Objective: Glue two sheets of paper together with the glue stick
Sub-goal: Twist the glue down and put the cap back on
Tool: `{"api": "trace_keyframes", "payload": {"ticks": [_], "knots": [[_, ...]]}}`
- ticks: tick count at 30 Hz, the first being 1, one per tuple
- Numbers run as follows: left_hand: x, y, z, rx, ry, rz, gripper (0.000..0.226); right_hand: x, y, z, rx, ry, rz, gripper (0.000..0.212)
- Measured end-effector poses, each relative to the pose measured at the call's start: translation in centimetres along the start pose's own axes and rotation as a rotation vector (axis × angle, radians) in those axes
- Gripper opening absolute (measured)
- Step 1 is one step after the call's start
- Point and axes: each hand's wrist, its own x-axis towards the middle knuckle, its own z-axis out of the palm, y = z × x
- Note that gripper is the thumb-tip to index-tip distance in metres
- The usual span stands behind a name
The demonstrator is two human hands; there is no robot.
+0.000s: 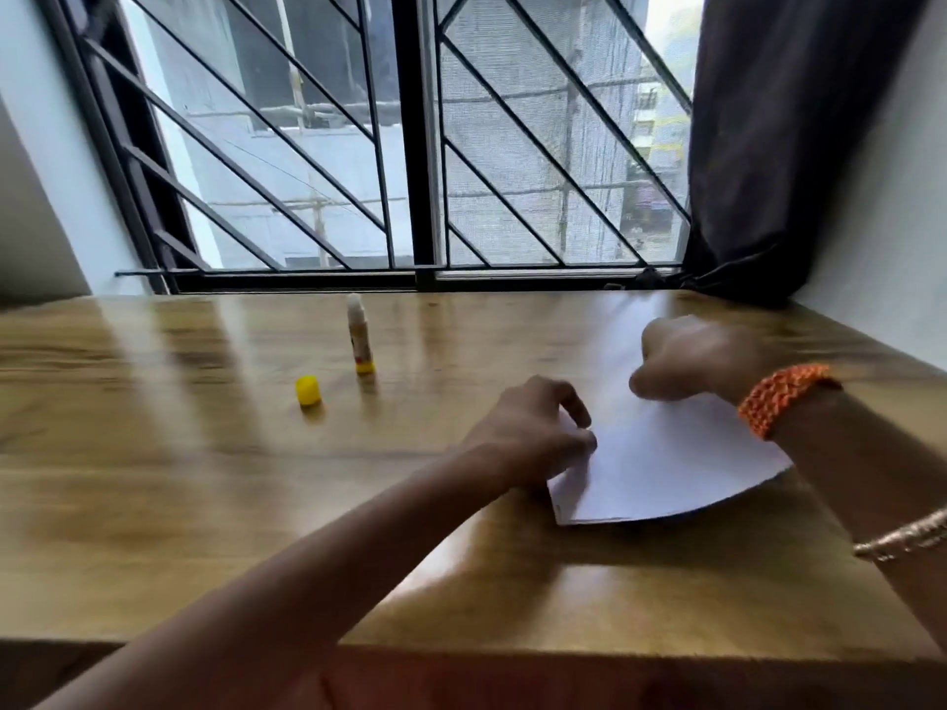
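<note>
White paper sheets [661,463] lie stacked on the wooden table [205,479] at the right. My left hand [533,433] pinches the stack's left edge with fingertips together. My right hand [697,361], with an orange band on its wrist, rests curled on the far part of the top sheet, whose near edge bows up slightly. The uncapped glue stick [359,334] stands upright to the left of the hands, apart from them. Its yellow cap [308,391] sits on the table just left of it.
A barred window [410,146] runs along the table's far edge. A dark curtain [799,146] hangs at the back right. The table's front edge [461,645] is near my arms.
</note>
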Motion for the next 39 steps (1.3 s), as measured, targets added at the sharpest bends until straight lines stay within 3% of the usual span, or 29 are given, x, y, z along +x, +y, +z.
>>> {"api": "trace_keyframes", "payload": {"ticks": [3,6,11,15,19,22,26,29,34,39], "knots": [[-0.1,0.9,0.5,0.145,0.008,0.036,0.015,-1.1,-0.2,-0.3,-0.200,-0.071,-0.005,0.019],[-0.1,1.2,0.7,0.434,0.135,0.086,0.018,-1.9,-0.9,-0.4,-0.339,-0.124,-0.055,0.016],[0.3,-0.2,-0.6,0.530,0.295,0.102,0.026,-1.6,-2.2,-1.1,-0.439,-0.051,-0.135,0.009],[-0.4,-1.9,-4.4,0.525,0.429,0.081,0.024,0.7,-5.9,-1.0,-0.201,0.079,-0.280,0.018],[-1.4,-4.4,-9.3,0.523,0.586,-0.060,0.019,3.9,-11.0,-0.1,0.198,0.013,-0.465,0.019],[-2.3,-6.8,-13.1,0.464,0.705,-0.159,0.019,5.6,-15.1,1.1,0.361,0.032,-0.520,0.015],[-1.9,-10.8,-17.0,0.042,0.591,-0.240,0.016,6.5,-19.3,2.7,0.482,-0.075,-0.519,0.048],[-1.0,-13.0,-18.4,0.004,0.560,-0.217,0.024,7.2,-20.8,3.9,0.462,-0.136,-0.523,0.065],[1.3,-13.3,-19.3,-0.135,0.502,-0.203,0.047,8.3,-21.8,4.2,0.566,-0.170,-0.562,0.029],[2.5,-12.2,-17.9,-0.221,0.523,0.011,0.037,5.9,-21.6,2.3,0.882,-0.383,-0.636,0.006]]}}
